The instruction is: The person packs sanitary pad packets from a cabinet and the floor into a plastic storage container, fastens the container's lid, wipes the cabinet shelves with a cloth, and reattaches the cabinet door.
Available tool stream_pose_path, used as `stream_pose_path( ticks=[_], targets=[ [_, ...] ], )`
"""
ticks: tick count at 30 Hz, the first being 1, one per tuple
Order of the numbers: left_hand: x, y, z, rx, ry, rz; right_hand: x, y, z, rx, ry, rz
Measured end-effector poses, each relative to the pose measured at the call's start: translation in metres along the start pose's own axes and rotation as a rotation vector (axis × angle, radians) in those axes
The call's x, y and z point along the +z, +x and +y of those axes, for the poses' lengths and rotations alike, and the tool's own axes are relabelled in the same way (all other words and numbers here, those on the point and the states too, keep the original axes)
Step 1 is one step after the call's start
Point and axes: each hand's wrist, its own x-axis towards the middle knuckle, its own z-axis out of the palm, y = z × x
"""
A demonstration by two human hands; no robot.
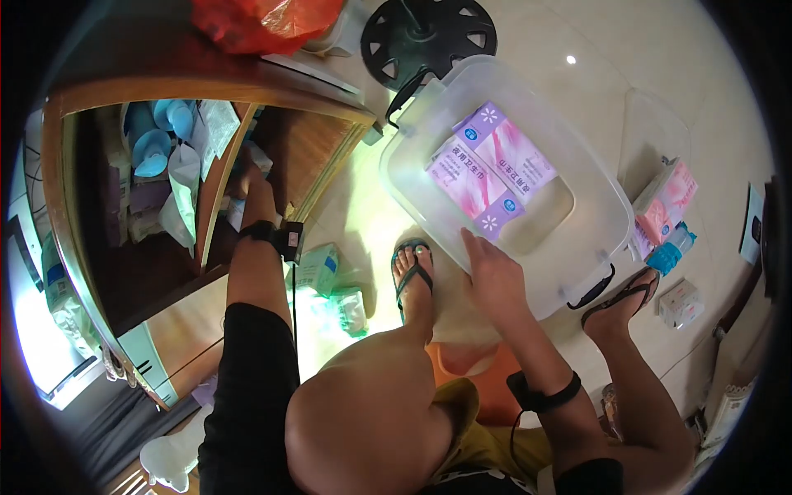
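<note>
The person's bare, bent knee (359, 400) is looming closest, at six o'clock. Towards two o'clock, a large translucent plastic bin with black handles (598, 186) is sitting on the pale floor, and two pink-and-purple printed packs (521, 155) are lying side by side inside it. The right hand (497, 276) is resting at the bin's near rim, fingers together and slightly bent over the edge; whether it is gripping, I can't tell. At ten o'clock, the left hand (246, 177) is reaching into an open brown wooden cabinet (62, 157), on the right side of its slanting wooden divider (221, 194).

To my mind, this reach is calling for a slow, narrow hand: the boxy black wrist device (290, 239) is sitting close by the divider and could be snagging, and its thin dark cable is hanging loose. A light right hand would be steadying the bin without tipping its soft-looking wall.

Shadow is swallowing the left fingers, so I can't tell how open they are or whether they are holding the pale item beside them. The red plastic bag (264, 23) at eleven o'clock is running out of view, and glare is washing out the green-and-white packages (320, 268) towards eight o'clock.
</note>
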Motion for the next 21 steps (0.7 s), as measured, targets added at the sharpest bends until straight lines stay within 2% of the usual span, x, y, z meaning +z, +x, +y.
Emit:
stream_pose_path(
  ticks=[6, 10, 15, 16, 18, 19, 20, 21],
  targets=[
    [0.014, 0.018, -0.007, -0.069, -0.112, -0.015, -0.002, 0.000, -0.004, -0.009, 0.018, 0.013],
    [0.011, 0.021, -0.005, -0.123, -0.266, -0.068, 0.006, -0.005, -0.001, -0.034, -0.021, 0.058],
    [0.005, 0.013, -0.013, -0.245, -0.553, -0.108, -0.003, -0.001, -0.003, 0.007, 0.014, 0.001],
    [-0.009, -0.024, 0.000, -0.247, -0.557, -0.108, -0.004, -0.001, -0.003, 0.005, 0.011, 0.002],
    [-0.040, -0.119, 0.022, -0.169, -0.852, -0.104, -0.005, -0.002, -0.004, 0.004, 0.020, 0.006],
    [-0.035, -0.107, 0.000, -0.118, -0.908, -0.335, -0.004, -0.002, -0.003, 0.003, 0.015, 0.010],
    [-0.042, -0.118, -0.006, -0.118, -0.917, -0.340, -0.003, -0.002, -0.002, -0.008, 0.001, 0.011],
    [-0.048, -0.133, -0.016, -0.026, -0.987, -0.513, -0.002, -0.002, -0.001, -0.017, -0.012, 0.009]
  ],
)
